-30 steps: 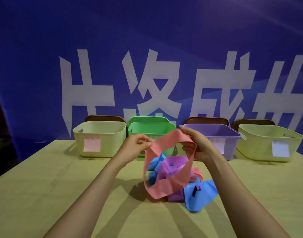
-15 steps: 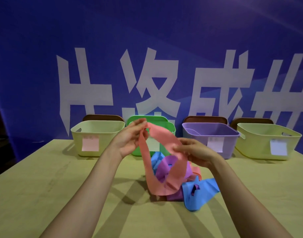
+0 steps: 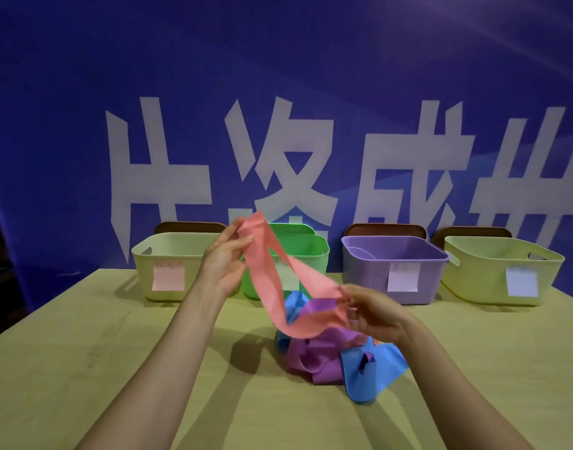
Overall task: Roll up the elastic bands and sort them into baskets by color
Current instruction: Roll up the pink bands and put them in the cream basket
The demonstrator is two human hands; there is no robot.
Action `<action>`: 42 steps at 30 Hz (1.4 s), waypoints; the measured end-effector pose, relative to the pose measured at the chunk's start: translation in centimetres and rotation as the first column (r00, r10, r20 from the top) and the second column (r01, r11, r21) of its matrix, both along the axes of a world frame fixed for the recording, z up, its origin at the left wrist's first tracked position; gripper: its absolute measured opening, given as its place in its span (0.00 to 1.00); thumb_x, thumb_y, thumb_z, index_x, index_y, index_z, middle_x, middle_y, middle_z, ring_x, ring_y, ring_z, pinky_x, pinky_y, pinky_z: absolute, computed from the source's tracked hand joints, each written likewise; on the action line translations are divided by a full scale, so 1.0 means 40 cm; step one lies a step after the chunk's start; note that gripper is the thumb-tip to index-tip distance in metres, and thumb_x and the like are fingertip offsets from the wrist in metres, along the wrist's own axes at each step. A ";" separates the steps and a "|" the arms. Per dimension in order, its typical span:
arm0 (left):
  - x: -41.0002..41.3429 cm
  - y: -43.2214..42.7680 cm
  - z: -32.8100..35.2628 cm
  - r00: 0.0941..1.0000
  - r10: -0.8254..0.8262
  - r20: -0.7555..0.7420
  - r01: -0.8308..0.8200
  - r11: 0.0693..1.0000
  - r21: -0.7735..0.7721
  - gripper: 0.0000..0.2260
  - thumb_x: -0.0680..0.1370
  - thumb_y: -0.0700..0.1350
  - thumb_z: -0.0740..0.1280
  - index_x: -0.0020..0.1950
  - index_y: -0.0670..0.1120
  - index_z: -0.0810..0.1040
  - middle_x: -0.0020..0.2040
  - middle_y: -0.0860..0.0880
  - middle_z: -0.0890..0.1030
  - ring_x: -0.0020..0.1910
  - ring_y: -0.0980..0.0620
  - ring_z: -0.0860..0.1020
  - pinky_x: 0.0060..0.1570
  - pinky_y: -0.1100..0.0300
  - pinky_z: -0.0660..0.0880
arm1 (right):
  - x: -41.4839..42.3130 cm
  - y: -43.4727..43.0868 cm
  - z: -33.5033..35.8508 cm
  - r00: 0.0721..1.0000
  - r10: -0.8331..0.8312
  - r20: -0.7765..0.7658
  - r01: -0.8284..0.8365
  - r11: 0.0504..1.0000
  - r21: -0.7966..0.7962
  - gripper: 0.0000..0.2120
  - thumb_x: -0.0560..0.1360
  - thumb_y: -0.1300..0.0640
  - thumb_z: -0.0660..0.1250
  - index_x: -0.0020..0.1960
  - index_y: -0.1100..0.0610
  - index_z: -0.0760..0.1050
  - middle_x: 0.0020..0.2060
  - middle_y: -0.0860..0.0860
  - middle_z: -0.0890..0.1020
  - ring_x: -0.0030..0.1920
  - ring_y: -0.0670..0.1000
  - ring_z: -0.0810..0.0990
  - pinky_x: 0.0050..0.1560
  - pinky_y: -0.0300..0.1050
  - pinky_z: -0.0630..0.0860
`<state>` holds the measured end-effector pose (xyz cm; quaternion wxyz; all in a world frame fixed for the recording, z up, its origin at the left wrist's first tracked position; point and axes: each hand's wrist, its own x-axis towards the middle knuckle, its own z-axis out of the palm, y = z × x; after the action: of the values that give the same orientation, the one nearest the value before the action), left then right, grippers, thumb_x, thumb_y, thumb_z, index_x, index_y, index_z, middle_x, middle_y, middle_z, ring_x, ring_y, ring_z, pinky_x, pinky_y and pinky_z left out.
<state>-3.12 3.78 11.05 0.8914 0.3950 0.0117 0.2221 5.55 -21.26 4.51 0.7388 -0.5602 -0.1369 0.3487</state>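
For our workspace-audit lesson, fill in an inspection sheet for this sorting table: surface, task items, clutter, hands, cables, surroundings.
Surface: pale wooden table.
Job's things: pink band held up over a pile of purple bands and blue bands; behind, pale yellow basket, green basket, purple basket, yellow-green basket; three show paper labels.
Clutter: brown items behind three baskets, kind unclear.
Hands: left hand pinches the pink band's upper end, right hand its lower end.
Cables: nothing seen.
Surroundings: blue banner, white characters.
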 end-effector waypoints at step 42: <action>-0.115 -0.162 0.029 0.996 0.087 0.022 -0.090 0.956 0.278 0.01 0.78 0.39 0.64 0.49 0.43 0.75 0.45 0.46 0.80 0.43 0.52 0.80 0.36 0.61 0.79 | -0.183 0.101 -0.108 0.695 0.222 0.684 0.378 0.696 -0.610 0.11 0.74 0.58 0.63 0.54 0.60 0.75 0.48 0.55 0.81 0.44 0.51 0.77 0.50 0.48 0.77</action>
<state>-7.71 -2.72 12.22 0.8162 0.5146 -0.0062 0.2628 -1.77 -17.23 0.18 0.3637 -0.8954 -0.2397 0.0924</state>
